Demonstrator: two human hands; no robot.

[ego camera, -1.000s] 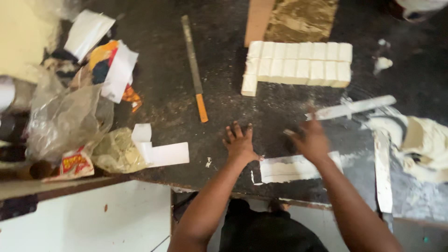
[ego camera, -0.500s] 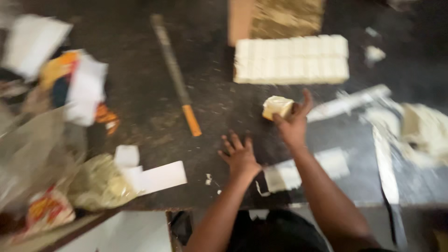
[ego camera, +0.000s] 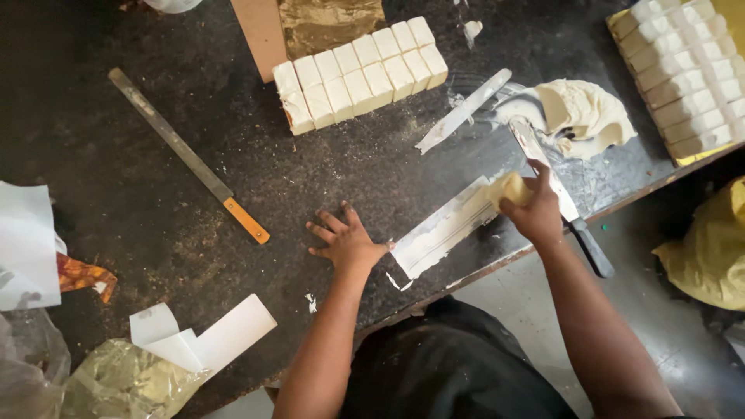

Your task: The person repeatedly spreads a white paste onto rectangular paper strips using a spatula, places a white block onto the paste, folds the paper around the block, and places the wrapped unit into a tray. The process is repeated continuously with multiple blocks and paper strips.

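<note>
The pale block, lifted at mid-bench half a second ago, now sits clamped in the right hand over the white strip at the near edge. The left hand stays flat, fingers spread, empty, beside the strip's end. Cut block rows lie toward the far edge.

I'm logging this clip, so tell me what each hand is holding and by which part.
The right hand holds a pale block by its end. The left hand holds nothing, flat on the dark table.

Right hand grips a pale block over a white strip near the tabletop's front edge; left hand lies flat beside it
</note>
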